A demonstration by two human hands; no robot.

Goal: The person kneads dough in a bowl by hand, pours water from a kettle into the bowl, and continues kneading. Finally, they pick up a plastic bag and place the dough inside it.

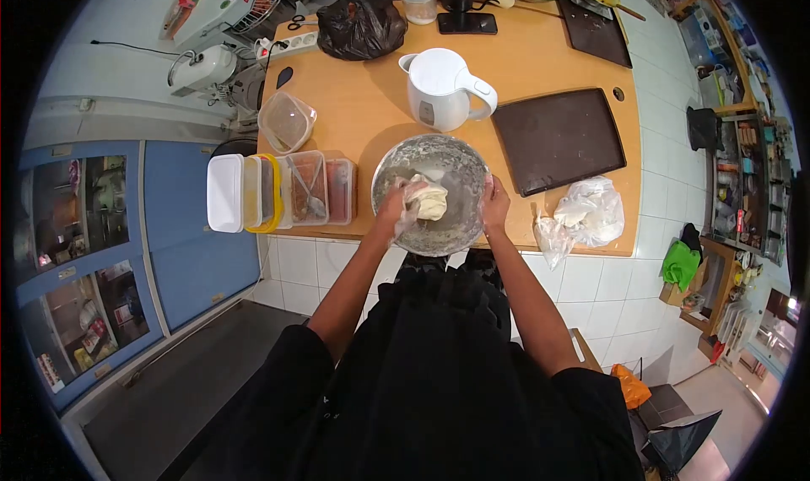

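A round metal bowl (456,219), its inside smeared with flour or dough residue, sits at the front edge of the wooden table. Inside the bowl's left half, my left hand (396,207) grips a lump of pale dough (430,201), with something whitish coating the fingers. My right hand (494,201) holds the bowl's right rim, fingers over the edge. Just behind the bowl stands a white electric kettle (437,93), its handle pointing right.
Left of the bowl are plastic containers (305,186) and a clear tub (288,122). A dark baking tray (561,139) and a crumpled plastic bag (591,213) lie to the right. Farther back are a black bag (361,27), a power strip (297,44) and a phone (467,23).
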